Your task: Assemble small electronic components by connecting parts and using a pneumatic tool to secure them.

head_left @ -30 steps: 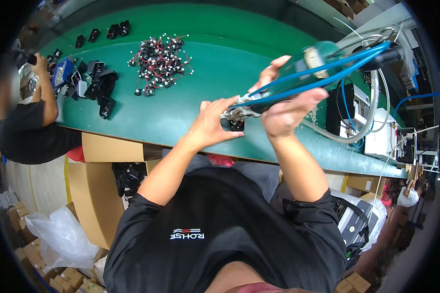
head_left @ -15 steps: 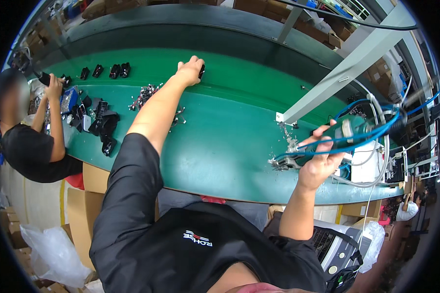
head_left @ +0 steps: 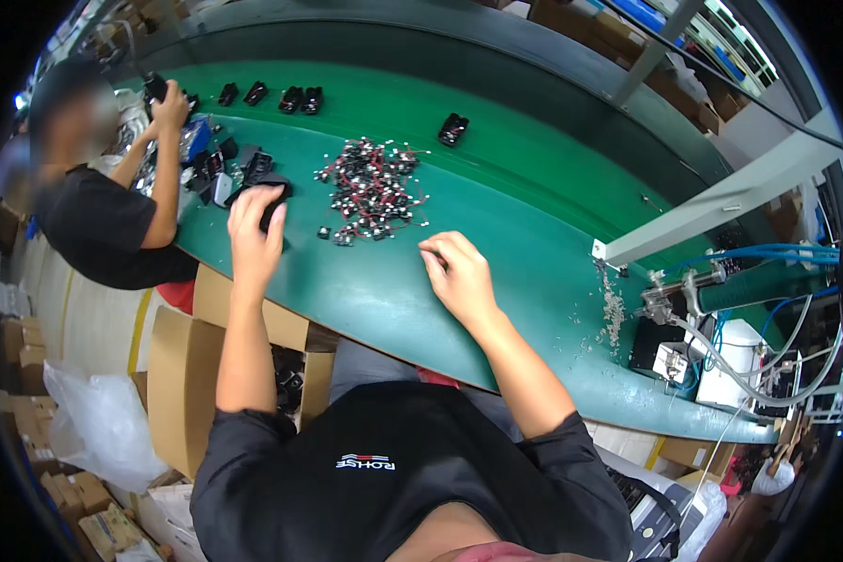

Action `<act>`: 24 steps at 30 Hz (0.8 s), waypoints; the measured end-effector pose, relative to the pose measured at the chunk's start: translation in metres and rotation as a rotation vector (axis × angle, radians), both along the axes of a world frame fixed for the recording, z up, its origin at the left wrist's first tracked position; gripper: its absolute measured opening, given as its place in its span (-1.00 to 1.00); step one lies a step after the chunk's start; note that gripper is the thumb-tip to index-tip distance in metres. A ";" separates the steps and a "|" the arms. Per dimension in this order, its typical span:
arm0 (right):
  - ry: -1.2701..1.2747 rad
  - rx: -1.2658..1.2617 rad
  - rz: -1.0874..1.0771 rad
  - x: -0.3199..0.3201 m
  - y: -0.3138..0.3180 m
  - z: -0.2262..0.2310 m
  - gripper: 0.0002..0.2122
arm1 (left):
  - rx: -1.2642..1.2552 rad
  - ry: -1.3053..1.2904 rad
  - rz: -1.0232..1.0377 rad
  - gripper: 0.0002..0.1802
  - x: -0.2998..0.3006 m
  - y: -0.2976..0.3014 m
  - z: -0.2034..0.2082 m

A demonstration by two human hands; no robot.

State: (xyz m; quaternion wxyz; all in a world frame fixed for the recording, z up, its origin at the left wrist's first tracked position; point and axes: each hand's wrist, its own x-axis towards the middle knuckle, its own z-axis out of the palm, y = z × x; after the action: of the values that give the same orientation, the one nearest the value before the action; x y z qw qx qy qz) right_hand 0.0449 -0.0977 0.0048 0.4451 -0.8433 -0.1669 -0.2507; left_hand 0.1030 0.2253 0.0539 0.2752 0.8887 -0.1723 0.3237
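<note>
The left hand (head_left: 256, 225) reaches out over the green counter (head_left: 496, 234) toward its left end, fingers curled down onto a black plastic part (head_left: 273, 199) — closed around it from above, the part showing dark under the fingertips. That part lies at the near side of a cluster of similar black parts (head_left: 229, 164) heaped by the counter's left edge.

The right hand (head_left: 459, 276) rests near the counter's near edge, about midway along it. Its fingers are bent loosely inward, knuckles up; whether it pinches anything small I cannot tell, since the fingertips are turned under.

Between the two hands, a little farther in from the near edge, sits a pile of small wired components (head_left: 373, 190) — dark bodies with red and pale leads, tangled together, a few strays lying just beside it. Farther back, a single black part (head_left: 453, 129) lies alone toward the far edge, and a row of black pieces (head_left: 290, 96) runs along the far left.

At the counter's left end another person (head_left: 103, 201) in a black shirt works with raised hands. At the right end stands a fixture with blue hoses (head_left: 749, 262), pale scraps scattered before it.
</note>
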 end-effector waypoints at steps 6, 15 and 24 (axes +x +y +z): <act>0.134 -0.154 0.061 0.021 0.066 0.001 -0.75 | -0.038 0.152 0.295 -0.63 -0.073 0.054 -0.046; 0.134 -0.361 -0.155 0.029 0.126 -0.007 -0.60 | 0.024 0.262 0.379 -0.18 -0.054 0.038 -0.051; 0.282 -0.320 -0.202 0.033 0.131 -0.003 -0.65 | -0.066 0.254 0.459 -0.26 -0.039 0.038 -0.082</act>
State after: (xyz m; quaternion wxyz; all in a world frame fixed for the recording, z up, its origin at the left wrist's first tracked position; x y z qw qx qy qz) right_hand 0.0784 0.0338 0.0014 0.2975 -0.9421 -0.0554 -0.1442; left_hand 0.0638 0.2638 -0.0285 0.2428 0.9286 0.0804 0.2689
